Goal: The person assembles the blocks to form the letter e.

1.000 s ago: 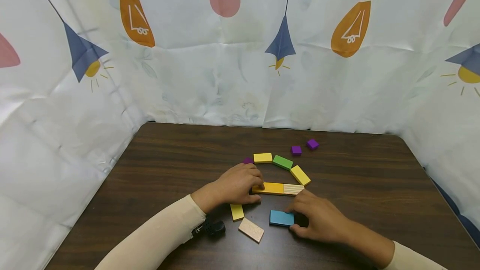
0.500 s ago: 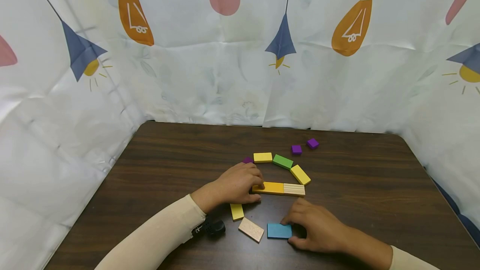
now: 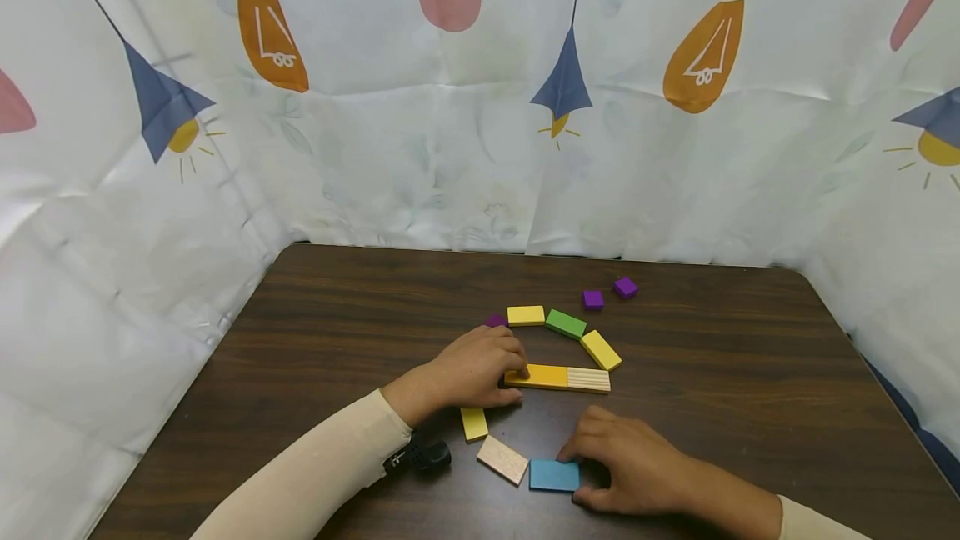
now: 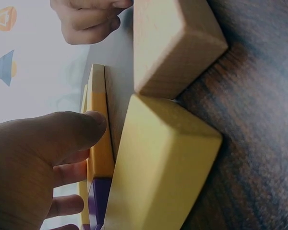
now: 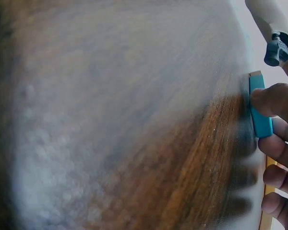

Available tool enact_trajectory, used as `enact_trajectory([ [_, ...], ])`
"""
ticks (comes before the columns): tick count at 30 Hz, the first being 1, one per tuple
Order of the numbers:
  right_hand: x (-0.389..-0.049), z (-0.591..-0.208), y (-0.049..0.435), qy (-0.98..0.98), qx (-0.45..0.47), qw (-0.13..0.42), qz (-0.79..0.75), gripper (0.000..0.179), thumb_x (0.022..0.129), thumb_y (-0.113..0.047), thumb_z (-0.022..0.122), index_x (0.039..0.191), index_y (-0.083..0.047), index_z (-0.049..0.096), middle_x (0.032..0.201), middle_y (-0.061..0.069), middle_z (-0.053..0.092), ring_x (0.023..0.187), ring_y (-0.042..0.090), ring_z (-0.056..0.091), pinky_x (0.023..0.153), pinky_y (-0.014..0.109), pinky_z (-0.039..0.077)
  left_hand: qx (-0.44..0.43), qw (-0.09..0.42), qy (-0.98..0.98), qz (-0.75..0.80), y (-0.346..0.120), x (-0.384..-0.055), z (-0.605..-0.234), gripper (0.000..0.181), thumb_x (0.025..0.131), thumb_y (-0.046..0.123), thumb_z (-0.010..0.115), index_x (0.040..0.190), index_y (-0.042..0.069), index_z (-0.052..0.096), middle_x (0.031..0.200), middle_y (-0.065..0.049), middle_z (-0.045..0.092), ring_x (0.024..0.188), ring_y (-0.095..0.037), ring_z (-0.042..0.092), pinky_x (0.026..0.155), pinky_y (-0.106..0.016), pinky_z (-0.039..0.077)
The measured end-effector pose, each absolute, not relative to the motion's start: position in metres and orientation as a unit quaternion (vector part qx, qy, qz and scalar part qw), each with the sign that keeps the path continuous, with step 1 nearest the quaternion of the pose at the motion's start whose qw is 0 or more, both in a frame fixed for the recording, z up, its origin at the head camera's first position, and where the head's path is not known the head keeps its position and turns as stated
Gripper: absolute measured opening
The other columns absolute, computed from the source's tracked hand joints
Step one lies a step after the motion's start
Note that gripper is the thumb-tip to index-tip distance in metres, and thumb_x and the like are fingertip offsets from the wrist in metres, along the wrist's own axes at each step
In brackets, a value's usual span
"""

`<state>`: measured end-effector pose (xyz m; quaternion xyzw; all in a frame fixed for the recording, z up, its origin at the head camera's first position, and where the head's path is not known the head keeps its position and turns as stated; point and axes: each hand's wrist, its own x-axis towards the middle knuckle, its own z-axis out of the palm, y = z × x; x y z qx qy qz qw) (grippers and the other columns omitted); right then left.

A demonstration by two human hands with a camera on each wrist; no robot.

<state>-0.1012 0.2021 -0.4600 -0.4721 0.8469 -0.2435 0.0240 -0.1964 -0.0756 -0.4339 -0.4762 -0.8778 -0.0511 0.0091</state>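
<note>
My right hand (image 3: 633,461) pinches the short side of a flat blue wooden block (image 3: 554,476) between thumb and fingers; the right wrist view shows the thumb on this blue block (image 5: 262,112). The block's left end lies right at the corner of a plain wood block (image 3: 502,460). My left hand (image 3: 474,367) rests over the left part of the ring of blocks, fingertips at the end of an orange block (image 3: 547,376). Its thumb is held straight in the left wrist view, above a yellow block (image 4: 156,167). Part of the ring is hidden under this hand.
Around the ring lie a yellow block (image 3: 526,316), a green block (image 3: 566,323) and another yellow block (image 3: 601,350). A striped pale block (image 3: 588,379) continues the orange one. Purple cubes (image 3: 592,300) sit farther back on the dark table (image 3: 360,290). A printed curtain (image 3: 450,165) hangs behind.
My right hand has drawn the blue block toward me and slightly left, up to the plain wood block's corner. The left hand has stayed put.
</note>
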Motion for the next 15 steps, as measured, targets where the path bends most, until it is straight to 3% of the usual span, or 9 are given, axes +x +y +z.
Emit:
enact_trajectory([
  [15, -0.0994, -0.4613, 0.2015, 0.846, -0.474, 0.022, -0.241, 0.030, 0.088, -0.044, 0.080, 0.114, -0.032, 0.070, 0.107, -0.023, 0.057, 0.097, -0.003, 0.048, 0.075, 0.017, 0.046, -0.473, 0.007, -0.880, -0.049, -0.0745, -0.1963, -0.4332, 0.028, 0.090, 0.046, 0.077, 0.109, 0.025, 0.079, 0.111, 0.010, 0.069, 0.107, -0.013, 0.057, 0.099, -0.035, 0.047],
])
